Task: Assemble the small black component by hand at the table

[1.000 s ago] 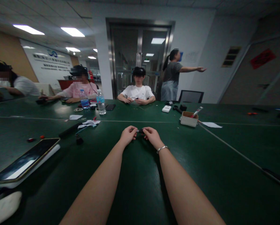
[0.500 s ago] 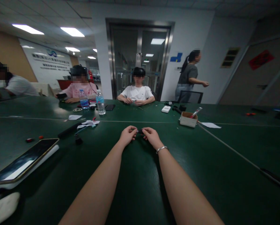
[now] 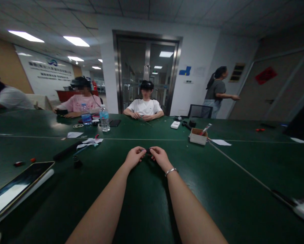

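Just above the green table (image 3: 147, 200), my two hands meet around a small black object (image 3: 148, 151), too small to tell its kind. My left hand (image 3: 135, 157) pinches its left end between thumb and fingers. On the other end, the fingertips of my right hand (image 3: 160, 156) are closed too, and a silver bracelet (image 3: 171, 171) circles that wrist. Most of the object is hidden behind my fingers. To the left of my hands stands a small dark brush-like piece (image 3: 77, 162).
A phone (image 3: 19, 189) lies at the left on a white item. Crumpled papers (image 3: 90, 142) and water bottles (image 3: 104, 118) are farther back. A small box (image 3: 198, 136) with a pen-like item stands right. People sit across the table; one person (image 3: 216, 91) walks behind it.
The view has tilted up and shifted slightly right, so the table items appear lower and more to the left. My hands keep their pinch on the black object. The walking person has moved right.
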Demonstrator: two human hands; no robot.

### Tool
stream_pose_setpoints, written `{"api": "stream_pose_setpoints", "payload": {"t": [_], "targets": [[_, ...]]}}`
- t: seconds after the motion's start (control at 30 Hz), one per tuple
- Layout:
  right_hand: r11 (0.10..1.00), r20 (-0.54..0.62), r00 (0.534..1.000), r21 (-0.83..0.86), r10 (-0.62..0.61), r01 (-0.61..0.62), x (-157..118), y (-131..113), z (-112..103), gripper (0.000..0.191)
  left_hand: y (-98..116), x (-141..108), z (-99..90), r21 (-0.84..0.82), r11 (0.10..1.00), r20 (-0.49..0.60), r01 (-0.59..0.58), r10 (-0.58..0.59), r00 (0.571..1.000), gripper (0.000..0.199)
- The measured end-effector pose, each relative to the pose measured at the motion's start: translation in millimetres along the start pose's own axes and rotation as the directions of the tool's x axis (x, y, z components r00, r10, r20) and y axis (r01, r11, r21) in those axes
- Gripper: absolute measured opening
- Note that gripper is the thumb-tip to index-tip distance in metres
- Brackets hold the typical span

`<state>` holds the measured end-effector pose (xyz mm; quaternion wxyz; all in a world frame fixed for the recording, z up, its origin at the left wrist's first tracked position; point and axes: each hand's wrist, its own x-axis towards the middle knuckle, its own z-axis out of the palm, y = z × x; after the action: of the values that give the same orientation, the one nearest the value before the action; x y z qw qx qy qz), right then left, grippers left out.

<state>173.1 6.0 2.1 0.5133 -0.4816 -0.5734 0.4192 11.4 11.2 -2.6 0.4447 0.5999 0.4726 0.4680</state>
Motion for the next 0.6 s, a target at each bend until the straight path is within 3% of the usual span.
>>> {"api": "stream_pose_setpoints", "payload": {"t": [0.27,0.6], "targets": [[1.000,0.019,1.000,-0.016,-0.005,0.006,3,4,3,0.020,1,3,1.5,0.053,0.997,-0.027,0.057,-0.056,0.998,0.028],[0.998,0.047,0.997,0.009,-0.061,0.061,8,16,3,0.027,1,5,1.9,0.230,0.970,-0.075,0.075,-0.059,0.995,0.043]]}}
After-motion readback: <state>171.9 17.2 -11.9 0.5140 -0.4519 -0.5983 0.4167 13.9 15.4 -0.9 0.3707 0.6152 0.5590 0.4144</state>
